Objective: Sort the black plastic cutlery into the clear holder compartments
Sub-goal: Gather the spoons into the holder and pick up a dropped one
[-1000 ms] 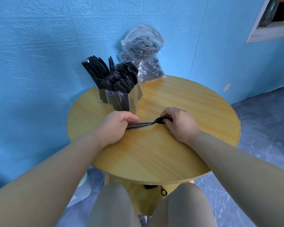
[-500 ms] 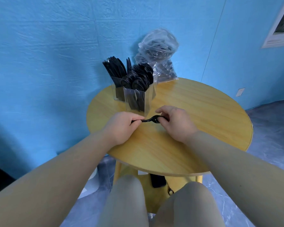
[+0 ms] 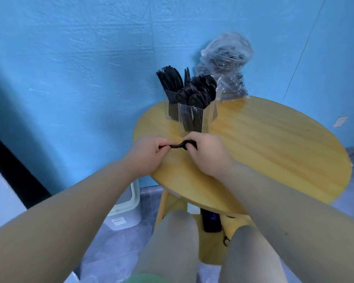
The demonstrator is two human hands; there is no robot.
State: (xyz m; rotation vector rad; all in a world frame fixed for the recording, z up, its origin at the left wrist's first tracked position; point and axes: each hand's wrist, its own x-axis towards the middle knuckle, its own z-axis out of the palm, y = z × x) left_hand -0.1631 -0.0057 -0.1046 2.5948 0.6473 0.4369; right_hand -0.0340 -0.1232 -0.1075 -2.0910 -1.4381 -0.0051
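Two hands, both mine, meet over the near-left part of the round yellow table. Left hand: fingers curled, thumb and forefinger pinching the handle end of a small bunch of black cutlery. Right hand: fingers curled round the other end of the same bunch, where the heads arch upward; how many pieces are in it I cannot tell. The bunch spans the short gap between my hands, just above the tabletop.

One clear holder, standing upright just beyond my hands, toward the wall. Front compartment: spoons, bowls up. Rear-left compartment: knives, blades up. Rear-right compartment: forks, tines up.

One clear plastic bag with more dark cutlery inside, at the table's far edge against the blue wall, behind the holder.

One pale bin on the floor, left of the table leg.
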